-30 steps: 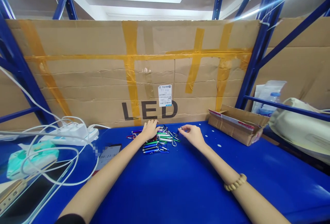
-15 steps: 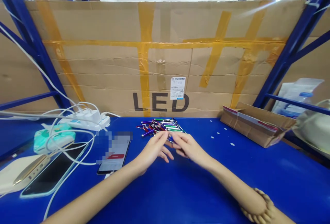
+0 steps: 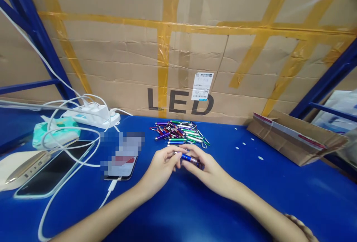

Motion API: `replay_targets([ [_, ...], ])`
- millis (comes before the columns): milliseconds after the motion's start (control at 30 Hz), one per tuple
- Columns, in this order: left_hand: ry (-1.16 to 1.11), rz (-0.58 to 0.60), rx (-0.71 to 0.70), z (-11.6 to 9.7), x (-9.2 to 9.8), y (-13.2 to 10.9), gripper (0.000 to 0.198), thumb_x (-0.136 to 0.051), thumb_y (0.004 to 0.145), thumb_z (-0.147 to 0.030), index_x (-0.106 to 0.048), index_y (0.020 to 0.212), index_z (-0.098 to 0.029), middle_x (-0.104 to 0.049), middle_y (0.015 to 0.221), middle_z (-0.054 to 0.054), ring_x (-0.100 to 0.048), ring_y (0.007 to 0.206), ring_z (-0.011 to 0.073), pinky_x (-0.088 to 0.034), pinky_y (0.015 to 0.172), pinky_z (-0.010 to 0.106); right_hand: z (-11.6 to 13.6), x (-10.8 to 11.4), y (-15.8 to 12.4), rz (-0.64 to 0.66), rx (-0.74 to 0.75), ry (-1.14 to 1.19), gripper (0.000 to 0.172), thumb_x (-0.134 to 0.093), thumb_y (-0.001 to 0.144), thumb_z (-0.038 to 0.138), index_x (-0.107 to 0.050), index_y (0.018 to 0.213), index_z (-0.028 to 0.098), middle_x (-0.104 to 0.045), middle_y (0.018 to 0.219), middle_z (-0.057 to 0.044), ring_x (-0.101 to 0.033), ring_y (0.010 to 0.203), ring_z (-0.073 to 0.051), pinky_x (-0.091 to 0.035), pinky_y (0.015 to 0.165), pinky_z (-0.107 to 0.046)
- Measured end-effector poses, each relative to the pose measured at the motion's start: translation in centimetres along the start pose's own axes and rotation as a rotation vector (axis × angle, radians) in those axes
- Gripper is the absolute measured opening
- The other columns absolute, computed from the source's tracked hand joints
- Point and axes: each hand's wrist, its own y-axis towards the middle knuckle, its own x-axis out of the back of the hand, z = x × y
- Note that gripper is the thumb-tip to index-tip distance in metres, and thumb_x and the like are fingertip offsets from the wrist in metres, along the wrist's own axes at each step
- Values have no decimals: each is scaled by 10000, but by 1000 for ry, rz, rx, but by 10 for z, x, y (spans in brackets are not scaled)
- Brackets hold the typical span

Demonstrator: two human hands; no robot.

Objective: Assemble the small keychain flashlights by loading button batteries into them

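A small blue metal tube with silver-coloured ends, a mini flashlight [image 3: 189, 158], lies between my hands above the blue table. My left hand [image 3: 161, 165] pinches its left end between thumb and fingers. Around its right part, my right hand [image 3: 208, 167] is closed, with the thumb below and the fingers above and behind. The fingers partly hide both ends. Just beyond my hands sits a pile of similar mini flashlights [image 3: 178, 132] in red, purple, green, blue and silver, some with clips or cords.
To the left are a phone [image 3: 126, 160] on a cable, a dark-screened phone [image 3: 52, 171], a teal tissue pack [image 3: 55, 130] and a white power strip [image 3: 95, 113]. An open cardboard box [image 3: 290, 138] stands on the right. A tall cardboard sheet [image 3: 117, 63] closes off the back.
The view has tilted down and come closer. My hands have turned, and the blue mini flashlight now shows between them; before, the fingers largely hid what they held.
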Motion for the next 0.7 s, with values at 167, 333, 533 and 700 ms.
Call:
replay_targets([
  [167,256,75,-146,1,3,0,247,-421,867,-235,-651,950,-199,-614,697,10,-554,720,163,-430,697,283,-5,15,-3,137,-143,11,359,-374,917,407,-617,936,143,-518,672,12,-403,559,-76,-346,514,-194],
  [333,445,61,-219,1,-1,-2,200,-458,861,-239,-647,925,-231,-628,760,19,-557,838,199,-422,791,323,-9,16,-9,151,-100,-87,342,-384,913,403,-608,1039,177,-608,813,3,-498,684,-114,-422,639,-227],
  [533,128,1,-270,-3,-7,1,398,-291,919,-430,-511,1186,-234,-531,1243,50,-444,1175,234,-329,993,364,3,8,-16,103,-20,-150,365,-352,934,350,-524,1218,198,-597,1181,-38,-537,1089,-182,-405,955,-326],
  [700,-150,51,-382,-9,-15,9,515,-203,927,-428,-424,1307,-158,-391,1406,48,-244,1337,215,-149,1124,343,2,7,-18,26,46,-288,349,-346,939,280,-487,1244,183,-537,1267,-59,-486,1165,-164,-376,1009,-341],
])
